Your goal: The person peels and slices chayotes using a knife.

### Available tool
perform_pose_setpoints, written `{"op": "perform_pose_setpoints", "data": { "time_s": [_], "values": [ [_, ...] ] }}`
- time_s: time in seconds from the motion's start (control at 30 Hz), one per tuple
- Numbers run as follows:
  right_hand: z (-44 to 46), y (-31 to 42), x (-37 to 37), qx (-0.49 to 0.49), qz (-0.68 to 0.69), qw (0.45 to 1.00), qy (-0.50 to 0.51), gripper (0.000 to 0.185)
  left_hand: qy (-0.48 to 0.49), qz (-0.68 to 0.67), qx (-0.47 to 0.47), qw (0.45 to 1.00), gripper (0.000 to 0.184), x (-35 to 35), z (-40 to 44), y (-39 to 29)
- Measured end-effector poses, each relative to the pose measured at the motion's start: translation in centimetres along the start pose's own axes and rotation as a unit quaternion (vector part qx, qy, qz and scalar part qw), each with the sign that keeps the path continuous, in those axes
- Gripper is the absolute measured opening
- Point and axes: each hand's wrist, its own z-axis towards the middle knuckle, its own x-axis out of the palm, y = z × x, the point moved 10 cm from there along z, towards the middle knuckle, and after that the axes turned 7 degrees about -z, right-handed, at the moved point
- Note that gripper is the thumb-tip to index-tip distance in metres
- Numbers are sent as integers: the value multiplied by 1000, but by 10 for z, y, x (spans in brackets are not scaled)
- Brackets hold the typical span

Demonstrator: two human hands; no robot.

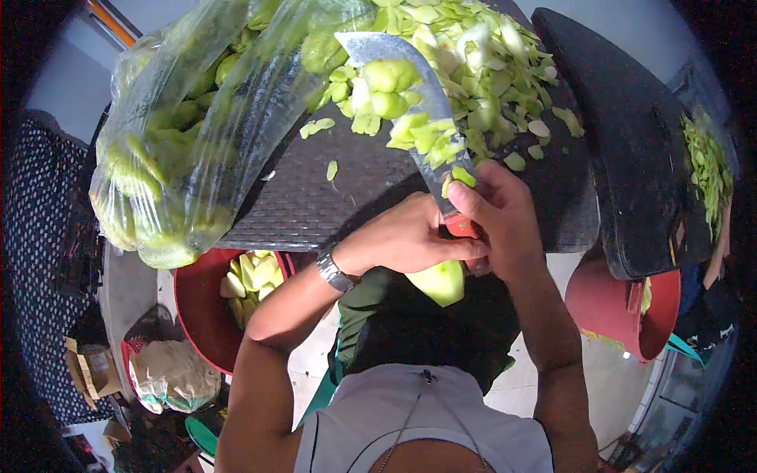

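Note:
My right hand (pixel 501 213) is closed around the orange-red handle of a large knife (pixel 426 91), its thumb by the base of the blade. The broad curved blade points up and away, with green peel slices stuck along it. My left hand (pixel 410 236), with a metal watch at the wrist, is closed on a pale green peeled chayote (pixel 438 284) just below the knife handle. Both hands meet at the table's near edge, and some fingers are hidden. Beyond the blade lies a heap of peelings (pixel 489 71). A chayote (pixel 390 79) sits behind the blade.
A clear plastic bag of chayotes (pixel 165 173) hangs over the left side of the dark woven table (pixel 315 197). Below it, a red bucket (pixel 201 315) holds peeled pieces. At right are a black chair (pixel 623 142) and another red bucket (pixel 599 307).

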Motion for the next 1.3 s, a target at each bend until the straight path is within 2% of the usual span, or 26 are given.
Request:
{"op": "perform_pose_setpoints", "data": {
  "time_s": [0.07, 0.23, 0.27, 0.37, 0.47, 0.5, 0.57, 0.6, 0.67, 0.7, 0.77, 0.83, 0.87, 0.93, 1.03, 1.07, 1.2, 1.3],
  "values": [
    [10, 7, 0, -9, -21, 999, 43, 26, 17, -30, 10, 999, 24, 2, 1, -2],
    [53, 30, -5, -38, -129, 980, 145, 34, 74, 23, -46, 996, 33, 4, 0, 12],
    [63, 39, -5, -86, -165, 972, 141, 38, 84, 31, -61, 994, 35, 4, -1, 13],
    [101, 47, -20, -70, -211, 969, 109, 29, 130, 47, -122, 983, 40, 6, -4, 21],
    [160, 46, -53, -71, -221, 973, -2, 24, 119, -88, -193, 970, 40, 7, -8, 25],
    [171, 52, -63, -109, -306, 944, -50, 26, 122, -101, -209, 965, 41, 7, -10, 26],
    [185, 64, -79, -183, -465, 854, -146, 34, 128, -126, -241, 954, 42, 6, -12, 29],
    [183, 69, -69, -222, -461, 849, -131, 26, 134, -146, -260, 945, 43, 6, -15, 31],
    [171, 66, -59, -237, -490, 832, -105, 25, 141, -191, -296, 925, 45, 7, -21, 36],
    [156, 71, -50, -244, -504, 823, -92, 25, 144, -172, -281, 933, 45, 5, -20, 39],
    [95, 103, -3, -505, -488, 712, -25, 27, 152, -134, -251, 946, 45, 2, -17, 50],
    [61, 101, 30, -462, -471, 737, 146, 32, 175, -98, -296, 934, 45, -1, -27, 52],
    [45, 100, 45, -473, -507, 700, 173, 32, 187, -80, -320, 925, 45, -1, -33, 52],
    [24, 93, 70, -489, -577, 616, 221, 33, 199, 3, -303, 932, 42, -7, -37, 47],
    [11, 76, 85, -502, -578, 573, 290, 29, 236, 94, -314, 915, 43, -12, -43, 48],
    [14, 71, 84, -505, -548, 592, 307, 25, 252, 120, -323, 904, 44, -14, -45, 49],
    [52, 60, 69, -494, -561, 572, 339, 26, 262, 194, -347, 879, 47, -35, -58, 48],
    [78, 64, 47, -468, -530, 609, 360, 26, 262, 209, -346, 876, 46, -45, -66, 54]
  ]
}}
